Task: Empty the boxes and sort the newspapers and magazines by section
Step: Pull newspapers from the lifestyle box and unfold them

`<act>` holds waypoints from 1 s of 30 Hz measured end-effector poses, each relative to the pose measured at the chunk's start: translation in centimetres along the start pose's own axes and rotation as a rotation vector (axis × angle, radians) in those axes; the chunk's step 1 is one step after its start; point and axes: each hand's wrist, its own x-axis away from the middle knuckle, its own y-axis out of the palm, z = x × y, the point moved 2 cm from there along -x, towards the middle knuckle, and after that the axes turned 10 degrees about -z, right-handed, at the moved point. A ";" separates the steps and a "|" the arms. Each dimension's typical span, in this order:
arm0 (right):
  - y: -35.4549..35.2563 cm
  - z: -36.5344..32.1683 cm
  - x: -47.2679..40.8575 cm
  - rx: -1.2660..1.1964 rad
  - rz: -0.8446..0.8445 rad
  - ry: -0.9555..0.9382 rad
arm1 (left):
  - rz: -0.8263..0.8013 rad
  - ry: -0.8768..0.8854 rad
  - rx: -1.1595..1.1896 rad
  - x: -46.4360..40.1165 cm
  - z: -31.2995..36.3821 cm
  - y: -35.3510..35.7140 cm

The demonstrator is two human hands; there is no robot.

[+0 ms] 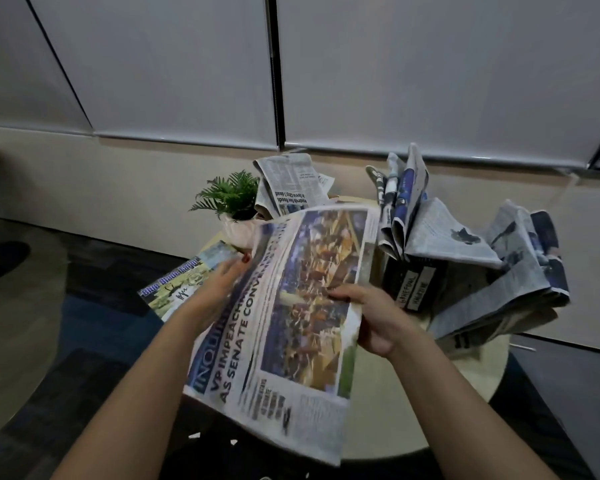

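Round pale table (pixel 430 410) in a dim room, drawn blinds (pixel 430 64) behind it, is carrying the whole job. Progress is looking early to mid, my read only.

Both hands are holding one newspaper front section (pixel 291 306) up over the table's near edge, masthead toward the left, big photo toward the right. Left hand (pixel 219 285) is gripping its left edge, fingers curled round and under the paper, red-nailed thumb on top. Right hand (pixel 371 317) is pinching the right edge, fingers curling over the photo side.

Magazine with a blue title (pixel 181 289) is lying flat at the table's left edge, partly under the left forearm; it's looking like the start of a magazine pile, though I can't tell if it's placed or just dropped.

Still to empty:
- black labelled box (pixel 413 285) on the right, with folded newspapers (pixel 406 209) sticking up out of it and more newspaper sections (pixel 513 271) spilling over its right side
- a folded newspaper (pixel 291 188) standing up at the back, beside a small potted fern (pixel 229 195); its container is hidden, so I can't confirm a second box

No clear newspaper stacks by section are showing yet. Most of the sorting is looking undone; the held section needs a pile next.
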 end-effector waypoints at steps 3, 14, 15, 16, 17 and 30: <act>-2.9 3.6 -1.9 0.169 0.283 0.072 | -0.011 -0.188 -0.094 0.3 -2.6 -2.1; -5.2 10.5 -5.0 0.147 0.302 0.138 | 0.213 -0.029 -0.398 -2.9 -5.0 -4.4; -5.4 10.6 -5.5 0.115 0.298 0.119 | 0.236 0.009 -0.388 -3.7 -4.8 -4.9; -5.4 10.7 -5.9 0.120 0.311 0.118 | 0.256 0.042 -0.389 -4.3 -4.8 -5.3; -5.6 10.9 -6.3 0.164 0.350 0.132 | 0.274 0.059 -0.393 -5.1 -4.8 -5.7; -5.2 13.2 -9.7 1.331 0.470 0.617 | -0.397 -0.190 -1.495 -10.9 -12.7 -5.3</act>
